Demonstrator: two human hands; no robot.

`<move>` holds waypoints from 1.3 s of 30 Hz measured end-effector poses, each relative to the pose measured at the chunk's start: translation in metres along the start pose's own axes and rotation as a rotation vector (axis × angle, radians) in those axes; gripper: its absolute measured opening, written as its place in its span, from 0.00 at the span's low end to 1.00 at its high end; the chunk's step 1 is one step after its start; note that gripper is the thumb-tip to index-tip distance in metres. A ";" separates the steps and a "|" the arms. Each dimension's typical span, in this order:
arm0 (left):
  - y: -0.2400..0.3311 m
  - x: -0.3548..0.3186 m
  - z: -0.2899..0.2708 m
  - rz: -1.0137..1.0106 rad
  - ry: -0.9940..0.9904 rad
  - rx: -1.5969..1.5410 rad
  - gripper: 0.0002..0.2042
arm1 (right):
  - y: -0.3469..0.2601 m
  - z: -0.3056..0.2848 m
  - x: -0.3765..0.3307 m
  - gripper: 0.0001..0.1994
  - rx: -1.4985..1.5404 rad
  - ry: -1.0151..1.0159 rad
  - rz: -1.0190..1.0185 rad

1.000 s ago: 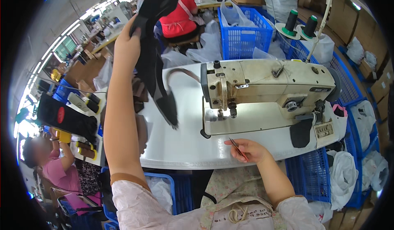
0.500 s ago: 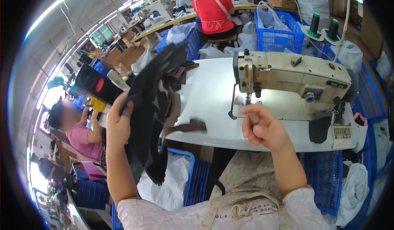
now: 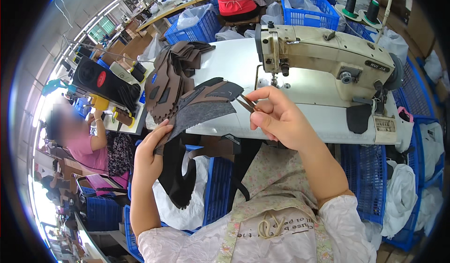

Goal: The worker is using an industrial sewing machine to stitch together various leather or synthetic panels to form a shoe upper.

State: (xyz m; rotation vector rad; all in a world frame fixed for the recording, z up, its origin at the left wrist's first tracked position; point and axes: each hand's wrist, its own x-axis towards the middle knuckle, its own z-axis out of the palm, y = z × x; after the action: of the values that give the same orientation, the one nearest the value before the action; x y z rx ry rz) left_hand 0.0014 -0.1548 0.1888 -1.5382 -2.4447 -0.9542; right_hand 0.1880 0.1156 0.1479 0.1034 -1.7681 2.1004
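Your left hand (image 3: 149, 156) grips the grey fabric piece (image 3: 202, 107); your right hand (image 3: 277, 117) pinches thread snips (image 3: 246, 104) at its edge. A brown fabric stack (image 3: 171, 77) lies on the tabletop's (image 3: 234, 59) left edge, with the sewing machine (image 3: 328, 59) behind your right hand.

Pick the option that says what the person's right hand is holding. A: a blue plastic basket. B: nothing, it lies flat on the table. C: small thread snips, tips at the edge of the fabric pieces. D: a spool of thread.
C: the right hand grips small thread snips, whose tips meet the edge of the grey and brown fabric pieces that the left hand holds up in front of the sewing machine.
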 end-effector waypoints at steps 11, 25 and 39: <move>0.002 -0.009 0.006 0.032 -0.030 0.027 0.22 | -0.003 -0.001 -0.018 0.14 -0.224 0.040 0.099; -0.001 -0.010 0.008 0.023 -0.048 0.010 0.21 | -0.001 -0.004 -0.010 0.13 -0.228 -0.035 0.158; -0.016 -0.019 0.008 -0.035 -0.015 -0.116 0.16 | 0.055 0.009 -0.004 0.16 -0.683 0.185 -0.644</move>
State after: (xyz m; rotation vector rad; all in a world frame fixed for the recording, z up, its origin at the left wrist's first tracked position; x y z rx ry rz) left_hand -0.0012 -0.1702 0.1670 -1.5472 -2.4749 -1.1130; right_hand 0.1714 0.0989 0.0974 0.2377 -1.9018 0.9801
